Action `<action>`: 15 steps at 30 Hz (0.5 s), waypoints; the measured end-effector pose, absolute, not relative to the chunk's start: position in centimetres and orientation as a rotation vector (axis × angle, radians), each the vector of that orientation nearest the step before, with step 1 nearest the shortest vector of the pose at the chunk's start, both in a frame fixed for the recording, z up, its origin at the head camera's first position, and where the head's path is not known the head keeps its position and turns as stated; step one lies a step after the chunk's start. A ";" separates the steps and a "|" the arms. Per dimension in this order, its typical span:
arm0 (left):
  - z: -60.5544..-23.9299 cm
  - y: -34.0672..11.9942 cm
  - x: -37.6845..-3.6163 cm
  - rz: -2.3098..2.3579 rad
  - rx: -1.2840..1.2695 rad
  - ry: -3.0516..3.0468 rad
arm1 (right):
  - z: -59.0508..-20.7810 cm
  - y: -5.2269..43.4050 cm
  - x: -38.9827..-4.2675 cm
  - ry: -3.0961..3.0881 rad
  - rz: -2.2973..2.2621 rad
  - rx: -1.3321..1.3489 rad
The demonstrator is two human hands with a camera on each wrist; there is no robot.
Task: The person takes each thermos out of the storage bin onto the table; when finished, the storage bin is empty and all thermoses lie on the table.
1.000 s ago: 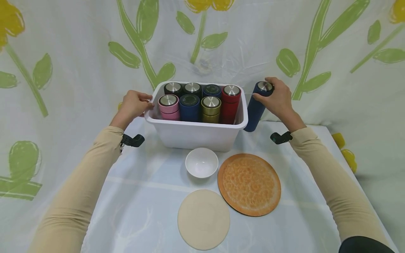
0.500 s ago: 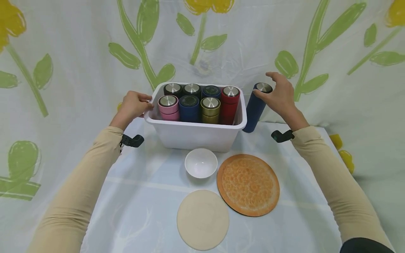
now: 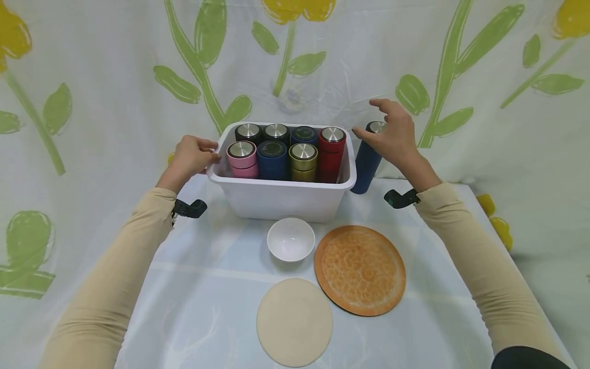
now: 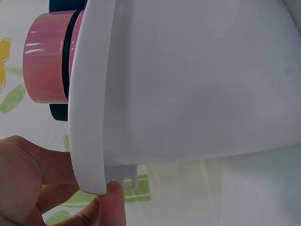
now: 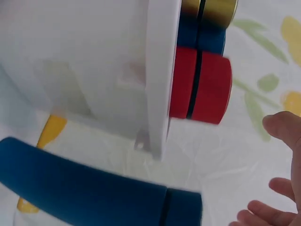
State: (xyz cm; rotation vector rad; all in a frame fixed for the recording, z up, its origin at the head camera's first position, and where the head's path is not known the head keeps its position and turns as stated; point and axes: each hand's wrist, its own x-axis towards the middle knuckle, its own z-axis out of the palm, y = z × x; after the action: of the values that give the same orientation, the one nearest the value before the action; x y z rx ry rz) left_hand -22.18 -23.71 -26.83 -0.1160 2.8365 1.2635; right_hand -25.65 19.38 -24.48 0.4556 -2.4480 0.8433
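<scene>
A white plastic bin (image 3: 281, 197) at the back of the table holds several thermos bottles in two rows. Among them are a pink thermos (image 3: 243, 163), a gold thermos (image 3: 303, 164) and a red thermos (image 3: 332, 156). My left hand (image 3: 186, 156) pinches the bin's left rim, thumb and fingers on either side of it in the left wrist view. Just outside the bin's right end stands a blue thermos (image 3: 365, 166). My right hand (image 3: 395, 136) is over and in front of its top, fingers spread and holding nothing; the right wrist view shows it apart from the blue thermos.
In front of the bin sits a white bowl (image 3: 291, 240). Beside it lies a round brown mat (image 3: 359, 270) with a bread-like pattern, and nearer is a round beige disc (image 3: 294, 323). A flower-printed curtain (image 3: 350, 56) hangs behind the table.
My right hand has let go of the blue thermos, spread its fingers and moved left and slightly up toward the bin. The thermos stays standing. My left hand keeps its hold on the rim.
</scene>
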 end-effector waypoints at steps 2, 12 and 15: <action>-26.8 -23.8 -22.1 1.262 -0.120 2.832 | -24.5 18.8 -25.4 -2.452 0.857 0.488; -27.0 -23.9 -22.2 1.243 -0.114 2.848 | -25.6 16.6 -25.2 -2.478 0.955 0.632; -27.1 -23.8 -22.3 1.241 -0.113 2.852 | -25.9 16.2 -25.3 -2.505 0.983 0.644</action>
State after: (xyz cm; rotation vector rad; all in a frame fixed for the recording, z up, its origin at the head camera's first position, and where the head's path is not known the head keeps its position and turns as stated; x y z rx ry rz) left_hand -22.33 -23.82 -27.05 -0.1129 2.8515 1.2407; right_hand -25.27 16.15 -25.89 0.6442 -2.5050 0.9833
